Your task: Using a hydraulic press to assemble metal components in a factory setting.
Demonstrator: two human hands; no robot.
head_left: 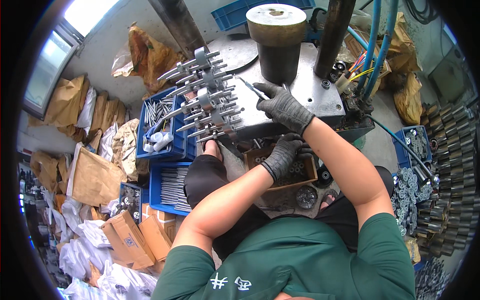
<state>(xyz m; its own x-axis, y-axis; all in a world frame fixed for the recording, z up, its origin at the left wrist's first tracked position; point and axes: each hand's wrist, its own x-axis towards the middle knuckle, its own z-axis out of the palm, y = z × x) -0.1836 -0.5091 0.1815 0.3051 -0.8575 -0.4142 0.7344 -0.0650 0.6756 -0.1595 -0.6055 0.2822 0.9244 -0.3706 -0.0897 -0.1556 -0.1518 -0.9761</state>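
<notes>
My right hand [286,106], in a dark grey glove, is closed around a slim metal tool [253,89] with a bent tip, tweezers-like in shape. Its tip points toward a row of metal shafts with round grey cores [205,100] along the left edge of the metal machine table [312,102]. Lower down, my left hand [284,156], gloved too, is closed over an open cardboard box [292,184]. Small ring-shaped parts [298,166] lie in that box. Whatever the left fingers pinch, if anything, is hidden.
A thick steel column [276,42] rises from the table between two posts. Blue bins [172,206] at left hold shafts and white cylinders [161,141]. Blue hoses [376,50] hang at right, above stacked metal cylinders [447,165]. Cartons [129,242] and wrapping pile up at left.
</notes>
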